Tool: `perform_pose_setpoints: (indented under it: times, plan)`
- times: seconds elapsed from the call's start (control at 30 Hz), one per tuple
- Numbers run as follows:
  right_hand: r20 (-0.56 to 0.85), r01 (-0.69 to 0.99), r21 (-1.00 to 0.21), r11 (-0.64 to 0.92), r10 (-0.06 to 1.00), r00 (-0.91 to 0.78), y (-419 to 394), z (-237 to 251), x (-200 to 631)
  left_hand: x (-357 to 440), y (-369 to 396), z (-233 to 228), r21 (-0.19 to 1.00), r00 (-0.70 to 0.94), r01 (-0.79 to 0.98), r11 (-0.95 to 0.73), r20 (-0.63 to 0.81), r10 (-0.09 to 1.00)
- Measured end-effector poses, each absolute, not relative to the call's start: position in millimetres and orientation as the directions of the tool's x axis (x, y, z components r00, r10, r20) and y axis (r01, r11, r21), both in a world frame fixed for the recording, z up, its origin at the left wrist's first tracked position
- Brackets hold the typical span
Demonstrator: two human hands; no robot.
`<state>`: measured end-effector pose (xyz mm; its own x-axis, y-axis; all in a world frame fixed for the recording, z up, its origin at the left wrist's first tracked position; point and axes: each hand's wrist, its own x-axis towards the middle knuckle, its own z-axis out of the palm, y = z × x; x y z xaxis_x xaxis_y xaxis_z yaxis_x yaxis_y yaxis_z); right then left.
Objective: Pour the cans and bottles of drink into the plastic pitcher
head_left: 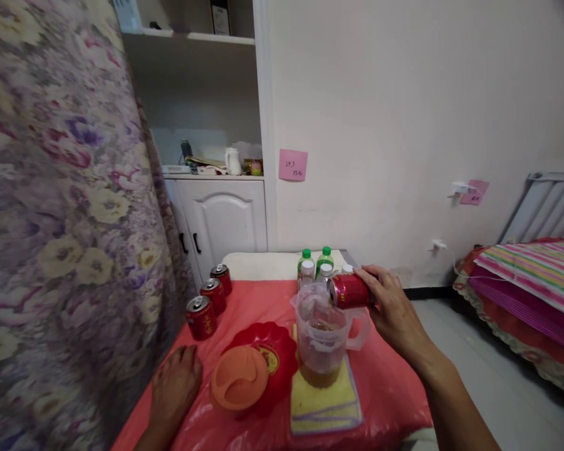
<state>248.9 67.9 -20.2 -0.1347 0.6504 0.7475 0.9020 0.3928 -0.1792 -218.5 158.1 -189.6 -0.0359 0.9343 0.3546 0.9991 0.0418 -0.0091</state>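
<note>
1. Our right hand (391, 307) grips a red can (350, 290), tipped on its side over the clear pitcher (323, 341).
2. The pitcher stands on a yellow cloth (324, 404), centre of the red table cover (390, 388).
3. Our left hand (175, 387) rests flat near left, fingers loosely spread, beside the orange lid (239, 378).
4. Three upright cans (211, 300) stand far left.

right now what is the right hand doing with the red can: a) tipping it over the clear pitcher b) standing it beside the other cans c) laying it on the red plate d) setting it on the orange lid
a: the right hand holds the red can on its side, its top over the mouth of the clear pitcher.
</note>
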Motion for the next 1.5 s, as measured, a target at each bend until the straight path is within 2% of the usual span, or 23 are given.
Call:
perform_pose_setpoints:
  times: [0.7, 1.5]
  plan:
    - [0.754, 0.907, -0.165, 0.388, 0.642, -0.137, 66.4, -17.5, 247.1, -219.4, 159.1, -191.3, -0.037, -0.044, 0.997, 0.061, 0.358, 0.933]
    - [0.758, 0.927, -0.135, 0.35, 0.639, -0.131, 65.6, -17.7, 247.5, -222.0, 162.2, -195.0, -0.017, -0.036, 0.999, 0.045, 0.356, 0.934]
